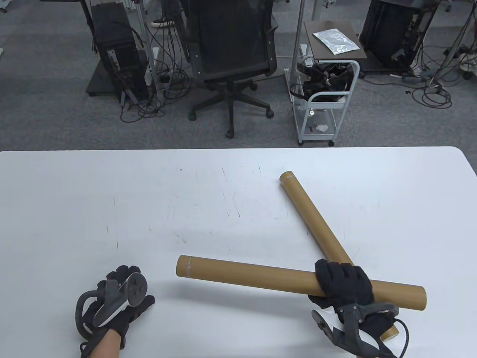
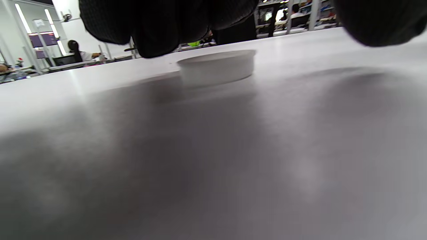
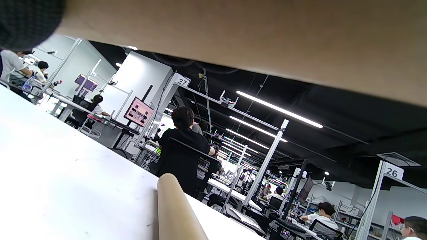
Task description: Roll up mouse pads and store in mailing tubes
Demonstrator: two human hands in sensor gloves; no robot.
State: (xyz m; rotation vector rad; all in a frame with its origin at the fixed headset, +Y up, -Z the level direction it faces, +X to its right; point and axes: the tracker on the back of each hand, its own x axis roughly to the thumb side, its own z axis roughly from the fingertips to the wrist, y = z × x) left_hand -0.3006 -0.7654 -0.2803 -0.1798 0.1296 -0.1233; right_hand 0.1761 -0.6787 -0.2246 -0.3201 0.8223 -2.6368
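Two brown cardboard mailing tubes are in the table view. My right hand (image 1: 341, 281) grips one tube (image 1: 246, 274) near its right end and holds it roughly level above the table, its left end unsupported. This tube fills the top of the right wrist view (image 3: 267, 36). The other tube (image 1: 309, 212) lies diagonally on the white table (image 1: 111, 194), passing under the held one, and it also shows in the right wrist view (image 3: 173, 206). My left hand (image 1: 128, 287) rests low at the front left, and its fingers (image 2: 156, 30) hover just over a white end cap (image 2: 217, 66). No mouse pad is in view.
Beyond the table's far edge stand a black office chair (image 1: 231, 56) and a white cart (image 1: 324, 93) on grey carpet with cables. People sit at other workstations in the background of the wrist views.
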